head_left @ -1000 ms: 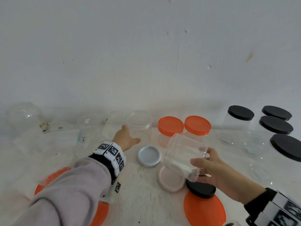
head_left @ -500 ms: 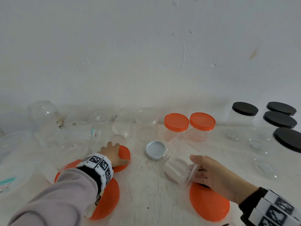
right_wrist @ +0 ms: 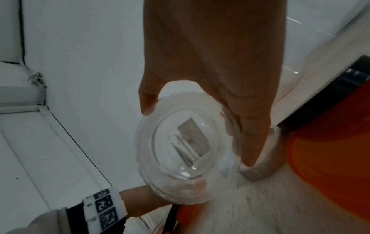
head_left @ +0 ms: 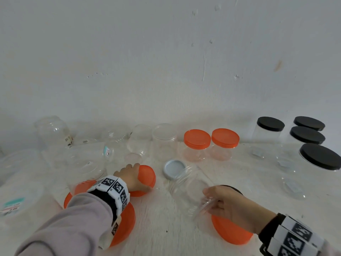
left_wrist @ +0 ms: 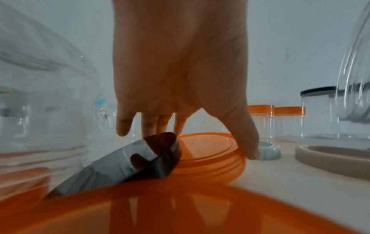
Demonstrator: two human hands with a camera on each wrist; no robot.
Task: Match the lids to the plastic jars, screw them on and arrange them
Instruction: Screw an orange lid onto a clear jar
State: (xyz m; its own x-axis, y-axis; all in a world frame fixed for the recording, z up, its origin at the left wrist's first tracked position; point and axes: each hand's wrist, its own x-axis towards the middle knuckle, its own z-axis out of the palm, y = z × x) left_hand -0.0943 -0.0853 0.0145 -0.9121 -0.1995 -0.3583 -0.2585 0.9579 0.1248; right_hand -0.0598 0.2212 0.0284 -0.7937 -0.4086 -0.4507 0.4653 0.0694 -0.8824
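Note:
My right hand (head_left: pixel 212 199) grips a clear lidless jar (head_left: pixel 188 189) by its base, tilted low over the table with its mouth pointing left and away. The right wrist view shows the jar's bottom (right_wrist: pixel 180 150) between my thumb and fingers. My left hand (head_left: pixel 134 175) grips a small orange lid (head_left: pixel 146 175) lying on the table; in the left wrist view the fingers reach over the lid's (left_wrist: pixel 210 152) far rim and the thumb presses its right edge. A grey-white lid (head_left: pixel 174 168) lies between the two hands.
Two orange-lidded jars (head_left: pixel 197 145) stand at the back centre, several black-lidded jars (head_left: pixel 270 130) at the right, and open clear jars (head_left: pixel 164 139) at the back left. Large orange lids (head_left: pixel 228 231) lie near both wrists. A black lid (head_left: pixel 234 188) and a beige lid (left_wrist: pixel 330 158) lie under my right hand.
My left hand drew back from the clear jars at the back and took hold of the small orange lid. My right hand lowered the tilted jar toward the table.

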